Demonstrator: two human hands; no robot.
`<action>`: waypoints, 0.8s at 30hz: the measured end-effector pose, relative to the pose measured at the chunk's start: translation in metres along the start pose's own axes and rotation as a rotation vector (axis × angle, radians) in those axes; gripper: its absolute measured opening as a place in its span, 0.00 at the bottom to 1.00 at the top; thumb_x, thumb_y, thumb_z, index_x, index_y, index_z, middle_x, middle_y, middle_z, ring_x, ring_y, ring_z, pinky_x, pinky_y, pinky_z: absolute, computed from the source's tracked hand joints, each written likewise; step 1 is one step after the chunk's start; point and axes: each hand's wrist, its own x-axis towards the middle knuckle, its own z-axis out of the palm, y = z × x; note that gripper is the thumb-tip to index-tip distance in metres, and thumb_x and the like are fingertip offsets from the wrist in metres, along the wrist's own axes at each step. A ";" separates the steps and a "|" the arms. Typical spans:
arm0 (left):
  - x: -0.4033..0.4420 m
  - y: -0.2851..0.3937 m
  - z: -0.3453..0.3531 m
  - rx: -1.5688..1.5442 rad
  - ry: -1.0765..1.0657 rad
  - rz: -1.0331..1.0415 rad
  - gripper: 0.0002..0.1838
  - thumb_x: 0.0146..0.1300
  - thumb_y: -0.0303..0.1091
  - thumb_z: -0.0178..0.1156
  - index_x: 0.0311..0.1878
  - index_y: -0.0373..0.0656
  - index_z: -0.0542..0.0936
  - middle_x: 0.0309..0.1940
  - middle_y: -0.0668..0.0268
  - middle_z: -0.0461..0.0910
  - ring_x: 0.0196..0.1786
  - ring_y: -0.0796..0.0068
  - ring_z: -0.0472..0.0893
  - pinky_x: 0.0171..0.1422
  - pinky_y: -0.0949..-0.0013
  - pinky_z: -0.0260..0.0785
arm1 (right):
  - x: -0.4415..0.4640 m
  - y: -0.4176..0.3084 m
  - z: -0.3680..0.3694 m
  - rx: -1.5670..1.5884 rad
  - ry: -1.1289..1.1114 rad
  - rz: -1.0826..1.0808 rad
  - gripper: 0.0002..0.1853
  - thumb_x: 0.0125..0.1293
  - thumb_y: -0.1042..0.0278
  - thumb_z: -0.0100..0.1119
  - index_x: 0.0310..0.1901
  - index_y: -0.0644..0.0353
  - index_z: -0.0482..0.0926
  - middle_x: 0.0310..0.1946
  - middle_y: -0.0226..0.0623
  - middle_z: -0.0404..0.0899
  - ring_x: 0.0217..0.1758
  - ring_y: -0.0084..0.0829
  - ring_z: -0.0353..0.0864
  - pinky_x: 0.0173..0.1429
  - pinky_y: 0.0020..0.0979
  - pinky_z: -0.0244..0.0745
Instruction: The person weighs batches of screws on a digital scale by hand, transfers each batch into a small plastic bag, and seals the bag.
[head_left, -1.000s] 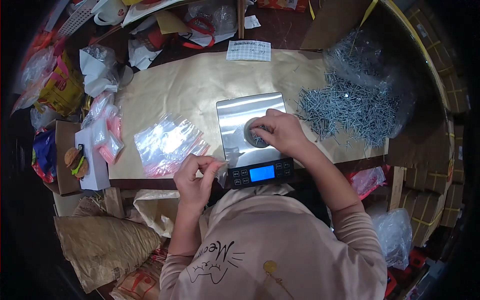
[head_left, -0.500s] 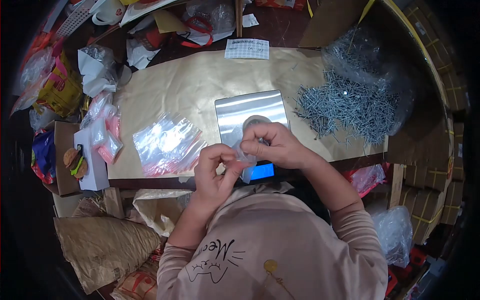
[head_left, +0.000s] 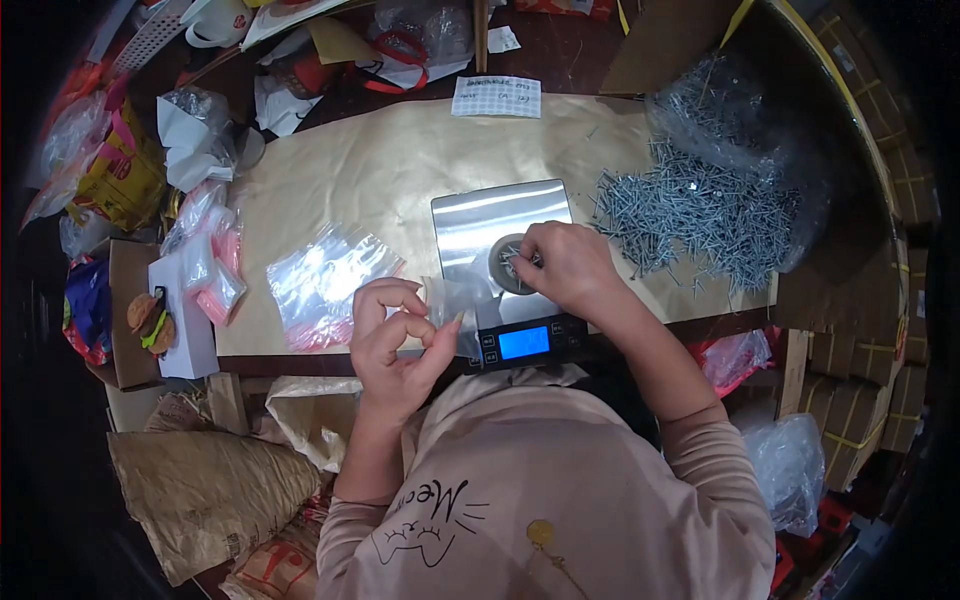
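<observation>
My left hand [head_left: 398, 345] pinches a small clear zip bag [head_left: 460, 310] between thumb and fingers, its film reaching over the front left of the scale. On the scale's shiny steel plate [head_left: 465, 215] stands a small round grey bowl [head_left: 502, 282] with several screws [head_left: 511, 262] in it. My right hand [head_left: 570, 262] is closed at the bowl's right rim, thumb and finger over its inside. Part of the bowl is hidden beneath this hand. The scale's blue display [head_left: 525, 342] is lit; its digits are unreadable.
A large heap of silvery screws [head_left: 700, 215] spills from a clear bag on the right. Flat zip bags [head_left: 330, 285] lie on the brown paper [head_left: 380, 150] to the left. A labelled sticker sheet [head_left: 497, 97] lies behind the scale. Cartons and bags crowd the left edge.
My right hand has let go of the zip bag and moved right and up to the bowl. My left hand has shifted left with the bag, uncovering the display.
</observation>
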 end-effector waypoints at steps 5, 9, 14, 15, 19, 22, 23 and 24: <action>0.003 -0.005 -0.009 0.073 -0.096 0.004 0.10 0.48 0.24 0.69 0.26 0.41 0.75 0.46 0.56 0.78 0.61 0.50 0.73 0.61 0.57 0.63 | 0.000 0.008 -0.013 0.397 -0.049 0.004 0.11 0.58 0.61 0.58 0.31 0.60 0.79 0.27 0.37 0.81 0.28 0.35 0.80 0.32 0.34 0.72; 0.014 0.007 -0.013 0.164 -0.161 0.098 0.07 0.54 0.23 0.65 0.30 0.40 0.75 0.42 0.54 0.80 0.59 0.50 0.75 0.62 0.55 0.63 | -0.004 0.042 -0.026 1.144 -0.139 0.100 0.08 0.61 0.65 0.54 0.33 0.60 0.77 0.23 0.28 0.75 0.21 0.19 0.70 0.25 0.21 0.62; 0.000 -0.003 -0.012 -0.061 -0.169 -0.112 0.05 0.56 0.21 0.62 0.32 0.37 0.74 0.33 0.56 0.79 0.41 0.62 0.80 0.47 0.66 0.69 | -0.003 0.044 -0.040 1.178 -0.205 0.137 0.05 0.63 0.68 0.53 0.36 0.60 0.77 0.23 0.26 0.73 0.21 0.15 0.68 0.25 0.18 0.58; -0.002 -0.001 -0.011 -0.064 -0.172 -0.149 0.05 0.57 0.20 0.62 0.32 0.36 0.74 0.32 0.57 0.78 0.37 0.65 0.79 0.43 0.69 0.70 | -0.004 0.039 -0.033 0.970 -0.145 0.025 0.06 0.61 0.67 0.58 0.36 0.60 0.78 0.24 0.29 0.76 0.23 0.23 0.72 0.28 0.22 0.65; -0.004 -0.001 -0.007 -0.059 -0.140 -0.115 0.05 0.58 0.19 0.61 0.33 0.36 0.74 0.26 0.62 0.76 0.30 0.72 0.76 0.36 0.73 0.69 | 0.001 0.021 -0.026 0.250 -0.145 -0.316 0.07 0.56 0.68 0.65 0.36 0.57 0.80 0.28 0.37 0.78 0.31 0.34 0.79 0.36 0.34 0.72; -0.006 -0.002 -0.010 -0.056 -0.120 -0.107 0.05 0.57 0.19 0.61 0.34 0.36 0.74 0.27 0.62 0.76 0.31 0.72 0.77 0.37 0.73 0.68 | 0.004 0.017 -0.014 -0.046 -0.199 -0.307 0.10 0.54 0.64 0.67 0.36 0.57 0.80 0.34 0.40 0.81 0.38 0.44 0.81 0.42 0.39 0.73; -0.007 -0.003 -0.011 -0.063 -0.106 -0.108 0.05 0.57 0.19 0.61 0.35 0.37 0.74 0.27 0.62 0.77 0.30 0.72 0.77 0.37 0.74 0.68 | 0.005 0.015 -0.014 -0.048 -0.215 -0.288 0.10 0.54 0.64 0.67 0.36 0.56 0.80 0.34 0.40 0.81 0.39 0.43 0.81 0.43 0.39 0.73; -0.007 -0.005 -0.011 -0.069 -0.091 -0.109 0.06 0.57 0.18 0.61 0.35 0.37 0.74 0.27 0.62 0.77 0.30 0.71 0.77 0.37 0.74 0.68 | 0.007 0.012 -0.015 -0.051 -0.231 -0.270 0.10 0.54 0.64 0.67 0.36 0.56 0.81 0.35 0.40 0.81 0.40 0.42 0.81 0.44 0.39 0.73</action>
